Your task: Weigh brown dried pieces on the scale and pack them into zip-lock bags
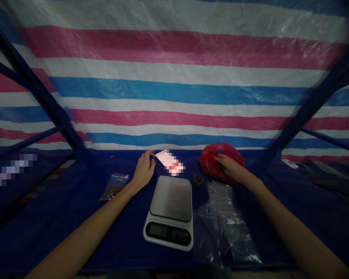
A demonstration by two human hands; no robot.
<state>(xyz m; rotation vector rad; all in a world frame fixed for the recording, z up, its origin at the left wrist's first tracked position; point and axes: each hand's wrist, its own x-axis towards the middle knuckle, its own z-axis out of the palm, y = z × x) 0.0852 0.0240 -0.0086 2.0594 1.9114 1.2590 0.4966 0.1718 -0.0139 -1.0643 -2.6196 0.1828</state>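
Note:
My left hand (145,169) rests on the blue tabletop, its fingers loosely bent and apart, with the fingertips at the left edge of a lit phone (165,159). At the back right, my right hand (228,166) has its fingers curled on a red plastic bag (208,157); the bag's contents are hidden. A kitchen scale (171,199) with a bare metal plate stands between my forearms. Beside the scale's far right corner sits a small round cup (198,179) holding brown bits.
Several clear zip bags (221,201) lie overlapping right of the scale. Left of my left forearm is a zip bag with small brownish pieces (114,188). Blue metal posts (55,104) flank the table (119,240), and a striped plastic sheet (174,93) hangs behind it.

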